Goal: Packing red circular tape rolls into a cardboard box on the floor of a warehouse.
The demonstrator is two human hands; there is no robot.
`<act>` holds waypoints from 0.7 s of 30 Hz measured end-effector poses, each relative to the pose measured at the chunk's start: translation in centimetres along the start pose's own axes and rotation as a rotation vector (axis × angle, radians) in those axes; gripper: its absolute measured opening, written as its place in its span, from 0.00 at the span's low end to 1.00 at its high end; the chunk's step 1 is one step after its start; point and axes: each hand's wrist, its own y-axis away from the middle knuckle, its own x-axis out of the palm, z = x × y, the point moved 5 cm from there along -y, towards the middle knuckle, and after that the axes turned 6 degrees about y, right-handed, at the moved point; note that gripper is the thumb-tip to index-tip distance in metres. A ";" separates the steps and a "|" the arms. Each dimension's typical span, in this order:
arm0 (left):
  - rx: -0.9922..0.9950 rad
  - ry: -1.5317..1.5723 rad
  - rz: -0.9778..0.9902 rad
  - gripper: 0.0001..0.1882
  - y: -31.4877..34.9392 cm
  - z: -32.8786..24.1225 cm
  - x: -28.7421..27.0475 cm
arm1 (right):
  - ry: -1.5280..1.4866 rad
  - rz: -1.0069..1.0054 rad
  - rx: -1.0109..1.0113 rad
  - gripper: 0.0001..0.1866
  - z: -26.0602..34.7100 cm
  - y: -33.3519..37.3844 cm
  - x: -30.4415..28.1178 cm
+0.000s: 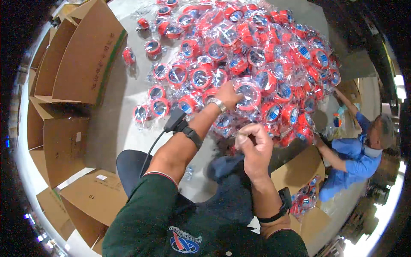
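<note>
A big heap of red tape rolls (201, 78), each in clear plastic wrap and several with blue labels, lies on the floor before me. My left hand (229, 95) reaches into the near side of the heap. Its fingers close on the left edge of a wrapped tape roll (249, 95); the fingertips are partly hidden. Just nearer to me, my right hand (257, 147) is raised over the heap's front edge. Its fingers are curled in toward the thumb, and nothing shows in them.
Open cardboard boxes (83, 55) stand along my left, with another carton (96, 188) near my left knee. On my right, an open box (306, 165) holds wrapped rolls. Beside it a person in blue (355, 158) crouches, arms toward the heap. A few loose rolls (128, 55) lie apart.
</note>
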 end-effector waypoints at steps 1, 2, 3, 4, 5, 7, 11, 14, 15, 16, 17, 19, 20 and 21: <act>-0.001 -0.010 -0.008 0.29 0.3 0.4 -0.4 | -0.066 -0.041 0.030 0.03 0.3 0.0 0.2; 0.042 0.004 -0.050 0.29 0.4 0.8 -0.8 | -0.072 -0.068 0.036 0.03 0.0 0.0 0.1; 0.084 0.020 -0.091 0.29 0.4 1.6 -0.9 | -0.076 -0.125 -0.032 0.03 0.5 -0.3 -0.3; 0.099 0.123 -0.219 0.26 0.7 2.9 -1.7 | -0.144 -0.214 -0.056 0.04 0.6 -0.9 -1.4; 0.101 0.115 -0.222 0.26 0.4 5.0 -2.2 | -0.213 -0.303 -0.079 0.04 0.8 -1.5 -2.6; -0.118 0.403 -0.227 0.21 0.4 11.4 -4.5 | -0.283 -0.391 0.056 0.07 -0.6 -3.8 -3.6; 0.033 0.290 -0.182 0.16 1.9 8.4 -3.1 | -0.291 -0.282 0.241 0.10 -8.4 -8.3 -7.9; -0.277 0.728 -0.133 0.13 1.7 7.0 -2.7 | -0.291 -0.219 0.396 0.10 -15.3 -10.8 -8.4; -0.277 0.724 -0.153 0.13 1.2 7.3 -3.2 | -0.290 -0.168 0.436 0.11 -16.2 -11.6 -7.1; -0.242 0.720 -0.118 0.13 0.6 7.3 -3.4 | -0.270 -0.161 0.465 0.11 -17.0 -12.4 -6.3; -0.207 0.716 -0.083 0.13 0.3 7.4 -3.6 | -0.271 -0.145 0.465 0.11 -17.6 -13.0 -5.7; -0.292 0.483 -0.014 0.17 1.1 6.2 -3.8 | -0.368 -0.062 0.415 0.10 -17.4 -13.1 -4.1; -0.211 0.596 -0.071 0.20 1.5 6.4 -5.0 | -0.362 -0.074 0.447 0.10 -16.0 -12.6 -2.6; -0.120 0.718 -0.116 0.24 2.1 6.0 -5.8 | -0.364 -0.054 0.455 0.10 -14.6 -12.0 -1.9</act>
